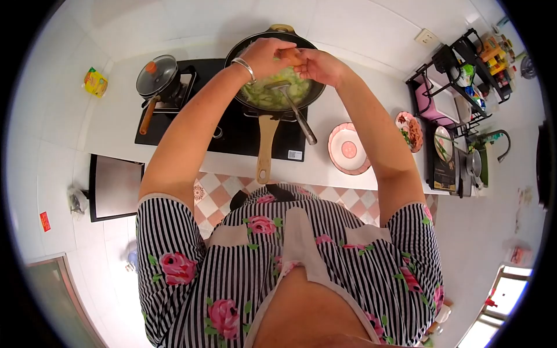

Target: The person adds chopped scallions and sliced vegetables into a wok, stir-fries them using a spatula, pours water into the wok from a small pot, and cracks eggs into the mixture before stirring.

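Note:
Over the frying pan (237, 51) on the stove, my left hand (264, 57) and my right hand (319, 65) meet, fingers bent around a small brownish object (291, 56) that looks like an egg. A bracelet circles my left wrist. Beneath my hands, pale green sliced vegetables (296, 90) fill the pan. A metal spatula (297, 113) rests in it with its handle over the near right rim. The pan's wooden handle (266, 148) points toward my body.
On the stove's left burner stands a lidded pot (158, 78) with a wooden handle. A pink-rimmed plate (348, 148) lies right of the stove, and a plate of chopped ingredients (411, 132) sits farther right, near a black rack (458, 75).

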A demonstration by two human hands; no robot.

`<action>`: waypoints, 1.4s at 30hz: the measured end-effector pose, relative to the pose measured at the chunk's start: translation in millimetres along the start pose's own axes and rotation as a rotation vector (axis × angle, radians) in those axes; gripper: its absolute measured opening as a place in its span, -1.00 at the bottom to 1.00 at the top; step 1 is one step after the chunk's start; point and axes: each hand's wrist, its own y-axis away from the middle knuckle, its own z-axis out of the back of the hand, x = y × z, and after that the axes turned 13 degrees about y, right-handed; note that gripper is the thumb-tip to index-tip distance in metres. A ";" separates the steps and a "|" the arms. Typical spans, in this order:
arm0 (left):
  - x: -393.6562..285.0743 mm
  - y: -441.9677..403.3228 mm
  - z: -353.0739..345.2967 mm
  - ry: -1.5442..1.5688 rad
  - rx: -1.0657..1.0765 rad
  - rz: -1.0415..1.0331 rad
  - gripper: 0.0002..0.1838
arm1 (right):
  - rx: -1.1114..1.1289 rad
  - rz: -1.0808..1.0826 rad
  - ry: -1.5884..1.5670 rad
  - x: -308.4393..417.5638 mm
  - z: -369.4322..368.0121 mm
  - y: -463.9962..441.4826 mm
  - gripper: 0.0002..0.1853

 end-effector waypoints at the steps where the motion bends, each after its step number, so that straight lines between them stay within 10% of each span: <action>1: -3.5 -2.6 2.9 -0.010 -0.001 0.031 -0.56 | -0.021 0.017 0.067 2.7 -0.4 -1.4 -0.73; 42: 63.0 -52.5 -13.0 -0.230 -0.185 -0.124 -0.57 | -0.388 0.158 0.982 0.8 22.2 -81.2 -0.51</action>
